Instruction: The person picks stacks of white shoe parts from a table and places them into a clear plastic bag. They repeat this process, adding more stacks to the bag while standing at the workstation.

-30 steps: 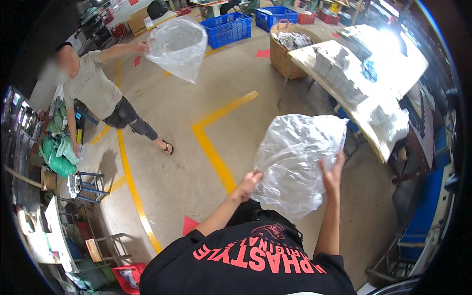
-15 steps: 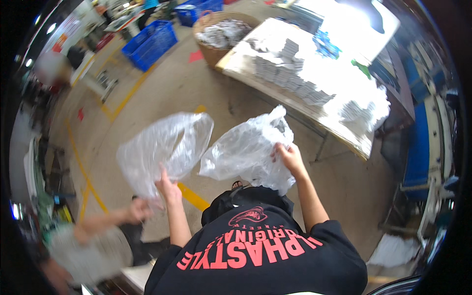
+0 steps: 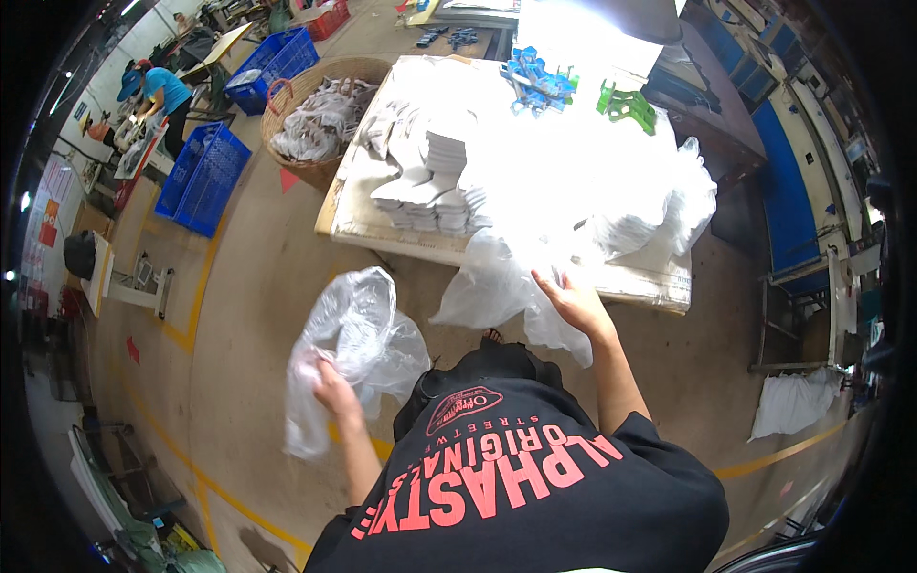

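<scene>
Holding two clear plastic bags, we stand at the near edge of the tabletop (image 3: 659,282). Our left hand (image 3: 330,387) is clenched on the crumpled bag (image 3: 358,344), which hangs down at our left side over the concrete floor (image 3: 248,315), its long axis running roughly up and down. Our right hand (image 3: 573,301) grips the second bag (image 3: 492,286), which trails to the left of that hand and droops just below the table edge. The right hand is the nearer one to the tabletop; the left is well apart from it.

On the tabletop lie stacks of white folded pieces (image 3: 430,181), with more loose clear plastic (image 3: 683,201) bunched at its right end. Farther back sit blue clips (image 3: 535,81) and a green clip (image 3: 626,105). A round wicker basket (image 3: 320,172) full of white pieces stands at the table's left corner, and blue crates (image 3: 205,177) stand beyond it. Yellow lines (image 3: 196,306) mark the floor. Another person in a blue shirt (image 3: 162,91) works far off at upper left.
</scene>
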The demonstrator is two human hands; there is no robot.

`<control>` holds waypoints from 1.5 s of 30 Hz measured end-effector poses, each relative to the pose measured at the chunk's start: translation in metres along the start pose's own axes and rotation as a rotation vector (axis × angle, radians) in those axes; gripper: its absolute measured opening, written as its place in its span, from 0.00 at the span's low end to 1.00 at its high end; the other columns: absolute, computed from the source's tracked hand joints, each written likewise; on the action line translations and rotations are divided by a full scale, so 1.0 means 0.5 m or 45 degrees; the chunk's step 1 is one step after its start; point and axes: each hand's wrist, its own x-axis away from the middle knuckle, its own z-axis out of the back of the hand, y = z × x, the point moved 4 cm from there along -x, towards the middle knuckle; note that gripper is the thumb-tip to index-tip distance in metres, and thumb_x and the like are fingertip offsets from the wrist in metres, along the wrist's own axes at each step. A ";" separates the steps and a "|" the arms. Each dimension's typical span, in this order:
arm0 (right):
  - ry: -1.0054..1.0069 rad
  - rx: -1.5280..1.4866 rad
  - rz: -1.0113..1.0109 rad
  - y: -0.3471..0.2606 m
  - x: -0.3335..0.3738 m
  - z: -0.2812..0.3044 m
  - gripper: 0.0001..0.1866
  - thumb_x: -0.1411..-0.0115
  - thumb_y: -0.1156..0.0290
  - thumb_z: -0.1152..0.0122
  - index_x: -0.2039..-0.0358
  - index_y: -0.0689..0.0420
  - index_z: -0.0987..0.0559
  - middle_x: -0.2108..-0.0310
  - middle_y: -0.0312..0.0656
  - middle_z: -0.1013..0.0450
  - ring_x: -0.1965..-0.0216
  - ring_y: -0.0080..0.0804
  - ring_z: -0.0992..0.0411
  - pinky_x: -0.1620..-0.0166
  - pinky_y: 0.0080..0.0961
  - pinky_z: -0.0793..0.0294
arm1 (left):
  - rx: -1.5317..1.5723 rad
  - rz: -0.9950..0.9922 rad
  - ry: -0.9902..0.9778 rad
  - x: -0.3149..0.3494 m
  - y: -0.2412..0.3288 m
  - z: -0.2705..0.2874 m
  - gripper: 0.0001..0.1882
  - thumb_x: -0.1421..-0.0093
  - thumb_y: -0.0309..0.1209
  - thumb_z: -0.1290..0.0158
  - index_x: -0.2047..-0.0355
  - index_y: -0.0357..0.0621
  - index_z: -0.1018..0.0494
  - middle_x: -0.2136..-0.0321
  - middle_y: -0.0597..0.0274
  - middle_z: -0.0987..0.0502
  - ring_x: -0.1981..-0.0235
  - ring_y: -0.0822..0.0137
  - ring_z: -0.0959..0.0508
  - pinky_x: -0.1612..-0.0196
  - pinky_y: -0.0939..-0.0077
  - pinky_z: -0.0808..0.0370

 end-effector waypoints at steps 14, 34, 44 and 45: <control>0.173 0.047 -0.161 0.019 -0.163 0.086 0.20 0.32 0.65 0.35 0.44 0.63 0.21 0.50 0.55 0.19 0.48 0.45 0.20 0.45 0.34 0.23 | -1.745 -1.282 -0.558 -0.255 0.775 -0.482 0.33 0.27 0.54 0.60 0.34 0.43 0.29 0.42 0.39 0.22 0.40 0.40 0.23 0.34 0.51 0.32; 1.227 -0.541 -0.902 -0.104 0.170 -0.249 0.16 0.29 0.68 0.38 0.45 0.59 0.27 0.56 0.43 0.22 0.55 0.28 0.25 0.50 0.27 0.25 | -1.293 -2.680 -2.194 0.299 0.576 -1.237 0.39 0.40 0.48 0.37 0.35 0.35 0.31 0.24 0.36 0.50 0.21 0.46 0.53 0.21 0.51 0.51; 0.566 -0.462 -0.929 -0.207 0.138 -0.226 0.16 0.30 0.61 0.34 0.51 0.58 0.25 0.66 0.34 0.28 0.65 0.12 0.34 0.65 0.18 0.32 | -1.198 -1.063 -2.998 -0.060 0.716 -0.758 0.19 0.23 0.38 0.52 0.40 0.41 0.25 0.58 0.56 0.15 0.57 0.65 0.16 0.51 0.73 0.21; 0.515 -0.447 -0.755 -0.226 0.108 -0.235 0.16 0.30 0.61 0.35 0.51 0.59 0.25 0.65 0.38 0.27 0.64 0.18 0.31 0.62 0.23 0.30 | -1.336 -0.930 -3.150 -0.075 0.660 -0.678 0.21 0.23 0.38 0.52 0.35 0.42 0.29 0.55 0.54 0.16 0.57 0.66 0.16 0.52 0.73 0.21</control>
